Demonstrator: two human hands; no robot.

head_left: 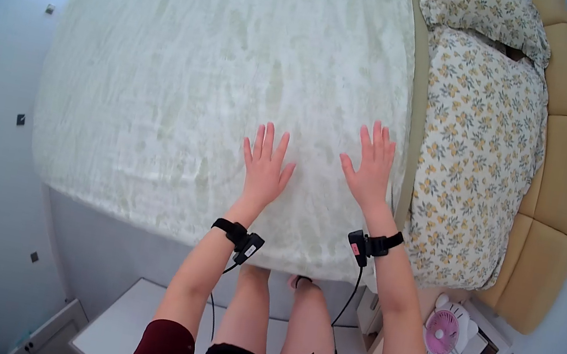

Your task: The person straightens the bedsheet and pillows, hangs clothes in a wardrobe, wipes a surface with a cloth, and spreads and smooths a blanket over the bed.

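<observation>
A pale green and white bed cover (164, 80) is spread over the mattress in front of me. My left hand (266, 170) lies on or just over it, palm down, fingers spread, with nothing in it. Further right, my right hand (370, 166) has its fingers stretched out in the same way, close to the cover's edge by the pillows. Whether the palms press on the cloth, I cannot tell. Each wrist wears a black strap with a small cabled device, the left device (248, 248) and the right device (358, 248).
Two floral pillows, a near pillow (475, 165) and a far pillow (487, 12), lie against the tan padded headboard (565, 173). A pink and white fan (444, 332) stands on the bedside unit at lower right. A white cabinet (128, 328) is at lower left.
</observation>
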